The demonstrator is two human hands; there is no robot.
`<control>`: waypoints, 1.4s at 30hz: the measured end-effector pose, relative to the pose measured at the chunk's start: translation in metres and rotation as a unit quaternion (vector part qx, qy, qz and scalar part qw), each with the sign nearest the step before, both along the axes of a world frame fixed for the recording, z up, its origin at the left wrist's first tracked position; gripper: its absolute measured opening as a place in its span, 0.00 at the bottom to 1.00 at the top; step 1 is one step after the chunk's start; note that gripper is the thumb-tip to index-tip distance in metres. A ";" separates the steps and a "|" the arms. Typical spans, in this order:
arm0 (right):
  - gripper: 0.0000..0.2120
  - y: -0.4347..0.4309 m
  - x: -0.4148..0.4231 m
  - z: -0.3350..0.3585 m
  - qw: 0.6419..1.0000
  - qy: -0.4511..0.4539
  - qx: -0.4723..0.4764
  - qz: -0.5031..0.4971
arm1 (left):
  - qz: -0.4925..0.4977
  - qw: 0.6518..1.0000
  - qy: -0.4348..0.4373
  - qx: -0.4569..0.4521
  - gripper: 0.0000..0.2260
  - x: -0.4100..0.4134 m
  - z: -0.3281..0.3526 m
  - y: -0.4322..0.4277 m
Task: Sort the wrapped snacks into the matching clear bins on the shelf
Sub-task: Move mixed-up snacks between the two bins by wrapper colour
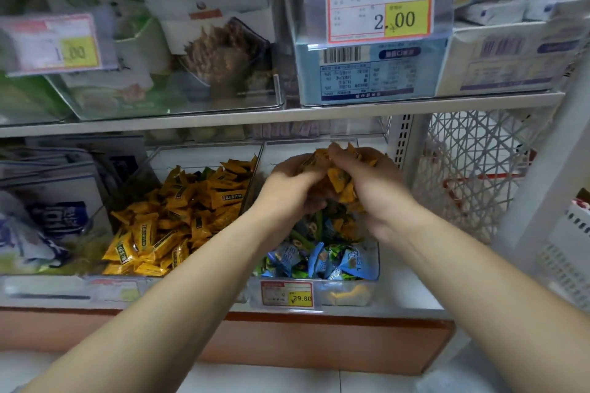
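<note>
Left hand (287,188) and right hand (380,188) cupped together, fingers curled round a bunch of yellow foil-wrapped snacks (341,182), over the right clear plastic bin (351,293) of blue-green wrapped packets (319,258). Mid-sort; next move probably carries them left into the left clear plastic bin (198,155), without spilling

Before me, a white metal shelf (223,120) carried on a slotted upright (404,150); at its foot an orange-brown plinth (319,341) meets pale floor (271,380), apparently tiled. At my right, a white lattice panel (472,169). Lighting soft and even.
</note>
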State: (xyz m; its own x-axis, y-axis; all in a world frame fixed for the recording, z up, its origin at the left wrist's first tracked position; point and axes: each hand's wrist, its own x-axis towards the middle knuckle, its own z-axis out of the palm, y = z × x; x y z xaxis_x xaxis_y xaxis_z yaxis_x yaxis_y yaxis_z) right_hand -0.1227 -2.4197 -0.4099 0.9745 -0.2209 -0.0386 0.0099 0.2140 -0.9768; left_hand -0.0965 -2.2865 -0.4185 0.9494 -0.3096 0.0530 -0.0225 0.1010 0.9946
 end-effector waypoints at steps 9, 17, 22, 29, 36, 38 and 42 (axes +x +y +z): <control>0.12 0.083 0.004 -0.004 0.984 0.015 -0.062 0.166 | 0.123 0.953 -0.107 0.257 0.15 -0.008 0.007 0.121; 0.19 0.161 0.090 -0.002 0.869 -0.136 -0.458 0.126 | 0.252 0.828 -0.174 0.469 0.22 0.024 -0.005 0.209; 0.34 0.179 0.119 -0.006 0.799 -0.164 -0.539 0.212 | 0.259 0.801 -0.163 0.514 0.25 0.042 -0.017 0.227; 0.21 0.151 0.126 -0.005 0.825 -0.183 -0.508 0.166 | 0.245 0.813 -0.202 0.488 0.27 0.040 -0.009 0.235; 0.17 0.188 0.177 0.000 0.794 -0.096 -0.545 0.254 | 0.056 0.763 -0.194 0.614 0.31 0.034 -0.038 0.207; 0.21 0.202 0.188 -0.001 0.755 -0.034 -0.579 0.305 | 0.075 0.764 -0.202 0.608 0.31 0.035 -0.041 0.209; 0.16 0.215 0.199 -0.003 0.728 -0.005 -0.604 0.324 | 0.085 0.767 -0.201 0.603 0.29 0.035 -0.044 0.216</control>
